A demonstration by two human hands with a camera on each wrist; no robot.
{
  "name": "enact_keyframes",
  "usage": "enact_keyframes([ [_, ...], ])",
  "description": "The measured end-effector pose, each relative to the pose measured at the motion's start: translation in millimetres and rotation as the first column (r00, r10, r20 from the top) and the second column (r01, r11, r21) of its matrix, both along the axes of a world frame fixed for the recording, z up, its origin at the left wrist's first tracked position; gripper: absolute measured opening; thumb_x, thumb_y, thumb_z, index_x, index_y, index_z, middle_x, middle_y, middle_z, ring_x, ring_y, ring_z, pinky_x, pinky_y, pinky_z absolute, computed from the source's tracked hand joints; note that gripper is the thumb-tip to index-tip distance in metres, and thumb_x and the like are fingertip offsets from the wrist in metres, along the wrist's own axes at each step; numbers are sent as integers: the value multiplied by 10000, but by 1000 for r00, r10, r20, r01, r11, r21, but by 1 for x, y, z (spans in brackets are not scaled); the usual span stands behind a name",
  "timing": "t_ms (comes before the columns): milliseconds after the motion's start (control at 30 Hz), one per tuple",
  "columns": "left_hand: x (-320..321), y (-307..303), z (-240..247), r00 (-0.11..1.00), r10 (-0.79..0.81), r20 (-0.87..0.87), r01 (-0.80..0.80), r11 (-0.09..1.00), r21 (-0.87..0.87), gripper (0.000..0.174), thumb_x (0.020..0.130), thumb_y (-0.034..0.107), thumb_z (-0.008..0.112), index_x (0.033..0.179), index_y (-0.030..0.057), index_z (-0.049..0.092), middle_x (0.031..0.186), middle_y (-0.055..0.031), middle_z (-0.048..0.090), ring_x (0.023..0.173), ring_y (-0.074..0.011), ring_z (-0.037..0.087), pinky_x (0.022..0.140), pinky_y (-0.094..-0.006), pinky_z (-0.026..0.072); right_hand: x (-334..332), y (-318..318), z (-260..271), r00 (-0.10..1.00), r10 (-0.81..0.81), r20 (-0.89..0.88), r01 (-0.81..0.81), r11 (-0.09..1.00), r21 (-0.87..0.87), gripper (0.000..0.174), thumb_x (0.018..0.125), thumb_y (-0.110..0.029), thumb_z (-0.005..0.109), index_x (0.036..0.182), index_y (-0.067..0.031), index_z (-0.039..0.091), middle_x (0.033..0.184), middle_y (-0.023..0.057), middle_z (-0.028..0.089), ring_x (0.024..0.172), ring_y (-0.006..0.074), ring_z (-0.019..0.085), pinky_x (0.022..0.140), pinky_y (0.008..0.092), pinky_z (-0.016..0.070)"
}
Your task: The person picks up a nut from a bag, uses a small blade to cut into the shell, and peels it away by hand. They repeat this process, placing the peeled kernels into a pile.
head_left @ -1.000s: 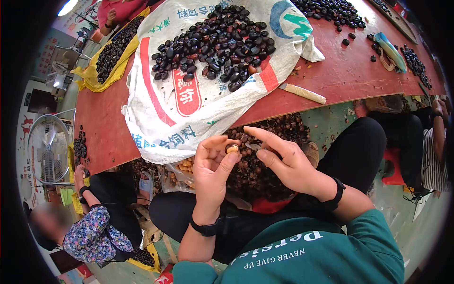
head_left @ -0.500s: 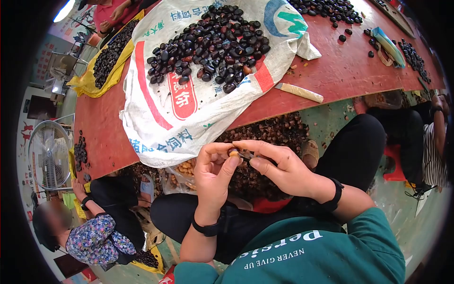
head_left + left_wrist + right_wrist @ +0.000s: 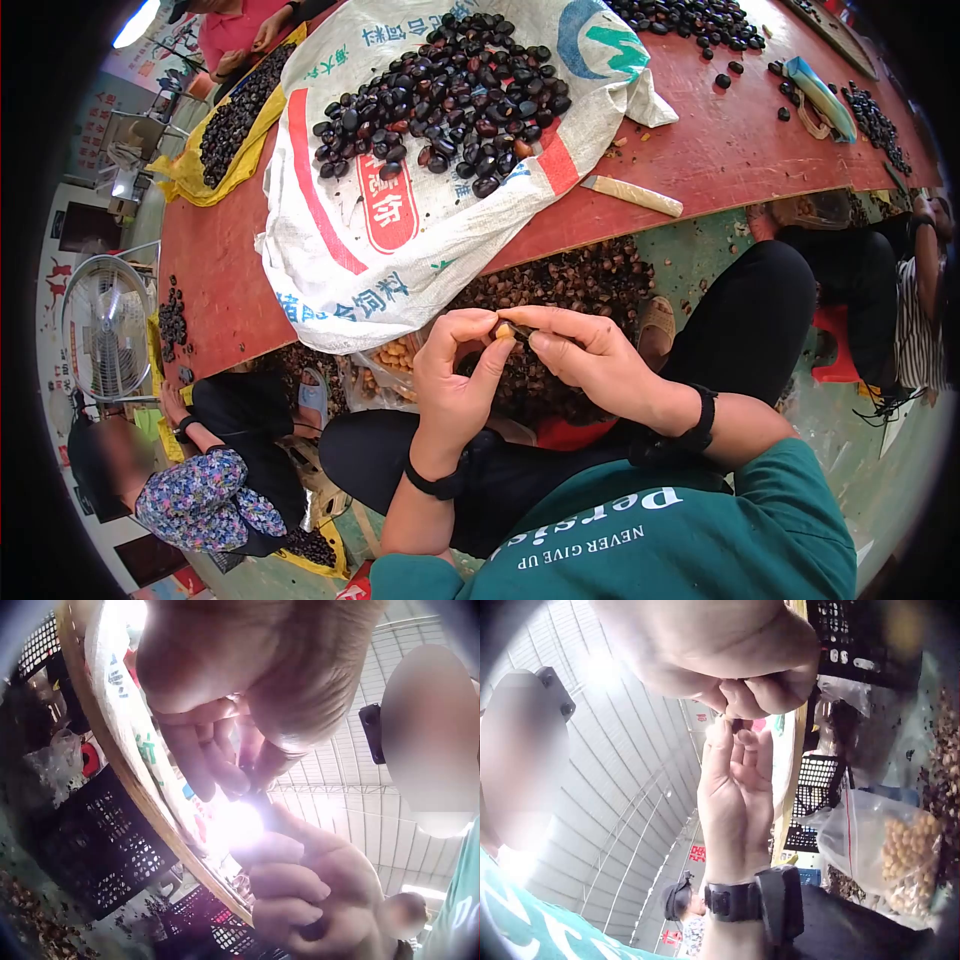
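Observation:
My left hand [image 3: 452, 375] pinches a partly peeled nut [image 3: 504, 330] between thumb and index finger, its pale yellow kernel showing beside dark shell. Meeting it from the other side, my right hand [image 3: 612, 372] pinches a small dark piece [image 3: 523, 332] against the nut; I cannot tell whether this is shell or a blade. Fingertips of both hands come together in the right wrist view, where the left hand [image 3: 739, 784] is below. Glare hides the nut in the left wrist view. Beyond the hands, many glossy black nuts [image 3: 450, 100] are heaped on a white woven sack [image 3: 440, 235].
The sack covers part of a red table [image 3: 225, 315]. A knife [image 3: 635, 196] with a wrapped handle lies at its near edge. Brown shells [image 3: 570, 285] cover the floor below, and a clear bag [image 3: 847, 847] holds pale kernels. A person in a flowered shirt [image 3: 205, 500] sits at left.
My right hand's thumb and index finger, apart and off the nut at first, have closed in and now pinch at it. The left hand keeps its hold, turned slightly toward the right.

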State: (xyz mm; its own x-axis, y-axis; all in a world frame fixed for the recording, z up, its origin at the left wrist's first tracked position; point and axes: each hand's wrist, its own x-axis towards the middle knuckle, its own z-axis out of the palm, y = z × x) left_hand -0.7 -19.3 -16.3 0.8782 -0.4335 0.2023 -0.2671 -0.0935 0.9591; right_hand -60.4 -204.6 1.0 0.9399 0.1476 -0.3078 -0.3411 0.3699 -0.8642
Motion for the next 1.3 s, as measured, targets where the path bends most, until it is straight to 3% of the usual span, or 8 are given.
enact_keyframes([
  [200,-12,-23,8,970,74,-230,-146,939,-312,284,904,14,721,1112,32,530,1091,-99,623,888,-111,614,811,-244,518,-5,17,-6,949,-145,278,171,982,-73,343,1015,-49,528,1350,-20,596,1239,81,673,1127,124,604,963,289,488],
  [500,-3,-5,1,1000,14,-28,-19,983,-181,306,862,-9,764,1046,53,528,1057,-97,633,883,-119,636,762,-251,523,-4,5,3,960,-41,278,81,988,-132,339,1015,-51,508,1342,-6,588,1272,84,651,1148,137,596,969,293,480],
  [567,-5,-7,16,934,-280,220,270,960,77,307,857,-14,766,1044,42,529,1028,-120,670,894,-151,678,743,-280,547,6,-9,-1,973,-123,194,137,989,-60,330,1028,-88,502,1338,-30,601,1058,9,626,929,73,552,802,241,457],
  [667,-14,-16,20,968,-160,-191,102,955,-280,215,919,40,712,1069,51,558,991,-108,703,870,-160,698,732,-280,568,13,-30,6,977,-166,136,168,986,-3,321,1048,-152,493,1333,-72,619,750,-103,472,652,-1,403,593,188,357],
  [800,0,1,4,867,-235,-439,-41,846,-532,236,991,126,637,1208,56,574,1090,-101,663,943,-136,670,739,-247,572,9,-19,3,989,27,143,-16,997,-75,346,1049,-137,486,1370,-59,589,861,-55,564,736,31,459,664,209,418],
  [1000,0,-6,2,731,-322,-602,-197,745,-638,287,979,28,612,1258,60,554,1163,-73,643,1014,-128,667,868,-266,607,3,1,3,914,14,406,132,935,-330,449,976,-25,550,1424,-30,511,1216,139,675,1058,239,676,891,340,521],
  [1100,-2,-10,0,695,-321,-643,-254,728,-637,286,968,2,613,1240,60,548,1164,-66,641,1024,-137,671,893,-280,611,4,6,0,874,-19,485,223,903,-367,463,957,-23,567,1416,-33,515,1276,207,641,1169,346,642,932,387,520],
  [1300,-3,-14,-5,770,-244,-589,-218,767,-603,259,959,-12,623,1197,57,549,1141,-69,644,1013,-144,676,892,-300,607,5,5,-8,836,4,549,299,835,-461,432,959,-35,577,1390,-69,554,1185,179,673,1055,332,677,870,378,541],
])
